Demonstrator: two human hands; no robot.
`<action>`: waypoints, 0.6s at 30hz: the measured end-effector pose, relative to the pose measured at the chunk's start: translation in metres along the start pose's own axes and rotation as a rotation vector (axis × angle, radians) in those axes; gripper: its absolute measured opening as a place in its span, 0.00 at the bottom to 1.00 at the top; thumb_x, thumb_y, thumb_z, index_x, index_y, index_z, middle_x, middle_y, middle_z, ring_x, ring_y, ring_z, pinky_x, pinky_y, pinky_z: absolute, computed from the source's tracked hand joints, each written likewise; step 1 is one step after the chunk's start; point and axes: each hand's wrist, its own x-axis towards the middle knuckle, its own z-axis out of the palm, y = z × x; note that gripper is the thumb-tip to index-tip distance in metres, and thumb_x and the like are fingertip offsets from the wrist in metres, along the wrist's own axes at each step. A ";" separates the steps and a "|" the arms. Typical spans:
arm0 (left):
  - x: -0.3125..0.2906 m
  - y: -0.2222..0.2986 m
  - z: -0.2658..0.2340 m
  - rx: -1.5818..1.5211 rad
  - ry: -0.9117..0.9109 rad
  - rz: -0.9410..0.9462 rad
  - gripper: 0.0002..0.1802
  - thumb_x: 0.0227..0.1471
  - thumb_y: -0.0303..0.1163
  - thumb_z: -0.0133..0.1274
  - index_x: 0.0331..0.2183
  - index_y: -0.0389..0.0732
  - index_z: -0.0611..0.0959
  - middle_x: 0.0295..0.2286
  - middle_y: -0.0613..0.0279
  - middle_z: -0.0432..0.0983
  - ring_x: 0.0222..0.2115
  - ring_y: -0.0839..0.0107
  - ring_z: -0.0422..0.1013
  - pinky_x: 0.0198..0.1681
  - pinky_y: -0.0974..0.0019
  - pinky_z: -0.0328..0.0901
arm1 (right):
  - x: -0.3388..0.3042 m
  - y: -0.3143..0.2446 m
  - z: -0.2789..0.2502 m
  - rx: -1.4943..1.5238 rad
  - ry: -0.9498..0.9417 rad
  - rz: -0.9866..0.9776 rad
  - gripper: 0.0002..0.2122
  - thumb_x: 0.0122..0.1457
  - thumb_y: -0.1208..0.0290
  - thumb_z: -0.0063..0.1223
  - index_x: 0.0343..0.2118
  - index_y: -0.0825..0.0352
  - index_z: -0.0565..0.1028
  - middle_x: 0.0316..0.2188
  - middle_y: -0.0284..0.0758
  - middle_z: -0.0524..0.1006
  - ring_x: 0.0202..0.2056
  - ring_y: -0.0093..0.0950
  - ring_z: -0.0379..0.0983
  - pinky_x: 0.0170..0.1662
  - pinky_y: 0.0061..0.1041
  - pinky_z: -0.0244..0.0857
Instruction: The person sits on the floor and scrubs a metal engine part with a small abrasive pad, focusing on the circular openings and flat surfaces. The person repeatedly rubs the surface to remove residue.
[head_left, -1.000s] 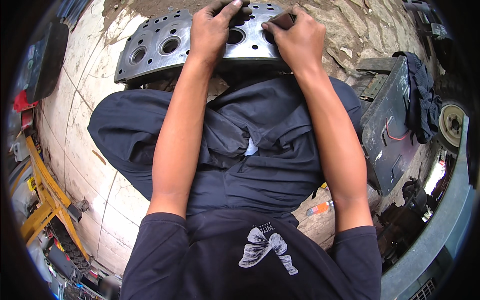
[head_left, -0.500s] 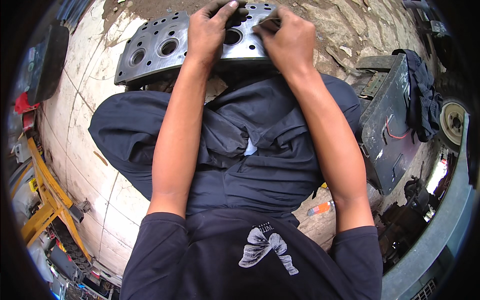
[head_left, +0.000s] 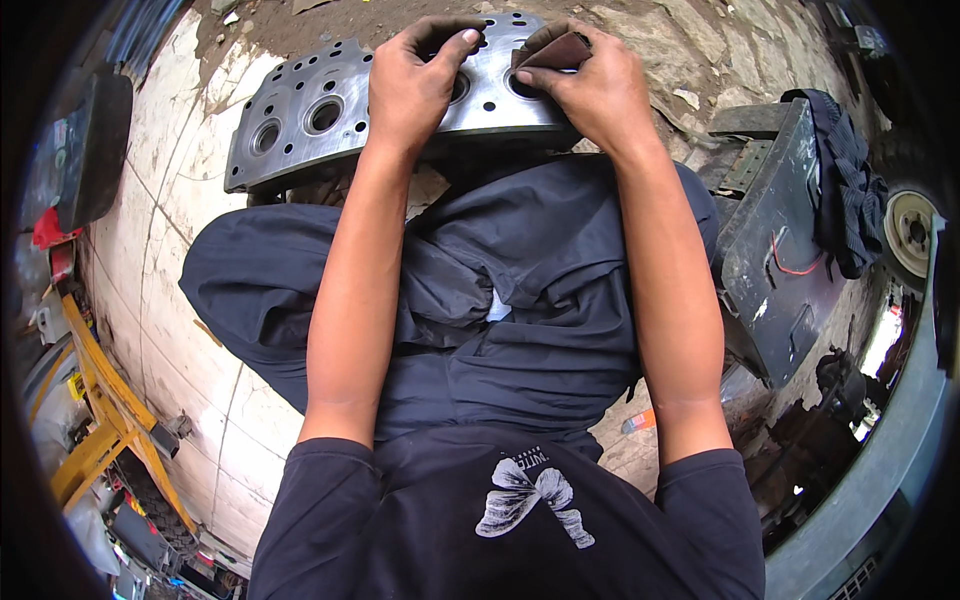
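Note:
A grey metal cylinder head (head_left: 290, 105) with large round ports and many small holes lies in front of my folded legs. My left hand (head_left: 415, 85) is over its middle, fingers curved and thumb apart, with nothing seen between them; the fingertips are dark with grime. My right hand (head_left: 600, 90) pinches a folded brown piece of sandpaper (head_left: 553, 53) between thumb and fingers, above the right-hand port. Both hands hide parts of the metal face, and whether the left fingertips touch it I cannot tell.
A dark metal box (head_left: 775, 260) stands to my right, with a dark striped cloth (head_left: 840, 190) over its far corner. A wheel (head_left: 908, 235) is beyond it. Yellow metal framing (head_left: 105, 420) is at the left. An orange-labelled item (head_left: 640, 421) lies beside my right elbow.
My right hand has shifted slightly right and turned, so the sandpaper shows more clearly. My left hand has moved a little down and its fingers show more. The cylinder head appears slightly lower in view.

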 end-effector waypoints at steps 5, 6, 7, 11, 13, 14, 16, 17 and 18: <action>0.003 -0.009 -0.004 -0.058 0.011 -0.002 0.15 0.61 0.35 0.63 0.45 0.34 0.90 0.37 0.59 0.88 0.39 0.74 0.81 0.47 0.70 0.72 | -0.004 -0.014 0.004 -0.036 0.099 -0.119 0.16 0.48 0.66 0.77 0.40 0.63 0.86 0.32 0.38 0.87 0.36 0.33 0.86 0.43 0.33 0.77; 0.004 -0.009 -0.004 -0.067 0.005 0.002 0.15 0.61 0.35 0.63 0.45 0.34 0.89 0.37 0.58 0.88 0.39 0.74 0.81 0.47 0.70 0.72 | -0.005 -0.017 0.006 -0.074 0.120 -0.150 0.16 0.48 0.66 0.77 0.40 0.63 0.86 0.33 0.39 0.87 0.36 0.34 0.87 0.43 0.33 0.78; 0.004 -0.010 -0.003 -0.067 0.012 -0.003 0.15 0.61 0.35 0.63 0.45 0.34 0.89 0.37 0.58 0.88 0.39 0.74 0.81 0.47 0.70 0.72 | -0.005 -0.019 0.008 -0.112 0.142 -0.183 0.15 0.48 0.67 0.76 0.40 0.63 0.86 0.33 0.39 0.87 0.37 0.34 0.87 0.43 0.34 0.78; 0.004 -0.011 -0.001 -0.082 0.007 0.012 0.15 0.62 0.34 0.63 0.45 0.34 0.89 0.38 0.58 0.88 0.39 0.74 0.81 0.47 0.70 0.72 | -0.009 -0.025 0.007 -0.078 0.129 -0.180 0.14 0.48 0.69 0.76 0.40 0.63 0.86 0.33 0.40 0.87 0.37 0.34 0.87 0.43 0.32 0.78; 0.006 -0.013 -0.001 -0.112 -0.005 0.026 0.15 0.62 0.34 0.63 0.45 0.34 0.89 0.38 0.58 0.88 0.40 0.74 0.81 0.48 0.69 0.72 | -0.010 -0.024 0.004 0.020 0.062 -0.151 0.13 0.49 0.70 0.75 0.39 0.63 0.86 0.33 0.40 0.87 0.37 0.35 0.87 0.43 0.31 0.79; 0.007 -0.014 0.000 -0.132 -0.007 0.028 0.15 0.62 0.34 0.62 0.45 0.35 0.89 0.38 0.58 0.88 0.40 0.74 0.81 0.48 0.69 0.72 | -0.009 -0.024 0.005 0.000 0.077 -0.135 0.13 0.49 0.70 0.75 0.38 0.63 0.86 0.33 0.40 0.87 0.36 0.34 0.87 0.42 0.31 0.79; 0.007 -0.015 0.000 -0.151 -0.009 0.024 0.14 0.62 0.34 0.62 0.45 0.35 0.89 0.39 0.58 0.88 0.40 0.74 0.81 0.48 0.69 0.73 | -0.006 -0.024 0.007 -0.040 0.109 -0.097 0.12 0.50 0.70 0.75 0.37 0.64 0.86 0.32 0.39 0.87 0.36 0.34 0.87 0.42 0.31 0.79; 0.007 -0.015 0.000 -0.148 -0.007 0.019 0.14 0.62 0.34 0.62 0.45 0.35 0.89 0.39 0.58 0.88 0.40 0.74 0.81 0.48 0.69 0.73 | -0.007 -0.024 0.007 -0.018 0.098 -0.101 0.11 0.50 0.70 0.75 0.37 0.64 0.86 0.32 0.39 0.88 0.36 0.33 0.87 0.42 0.30 0.79; 0.006 -0.014 0.001 -0.146 -0.006 0.014 0.14 0.62 0.33 0.62 0.45 0.35 0.89 0.39 0.58 0.88 0.40 0.74 0.81 0.48 0.69 0.73 | -0.010 -0.024 0.006 0.004 0.088 -0.105 0.11 0.50 0.71 0.75 0.36 0.64 0.86 0.32 0.39 0.88 0.36 0.33 0.87 0.42 0.30 0.79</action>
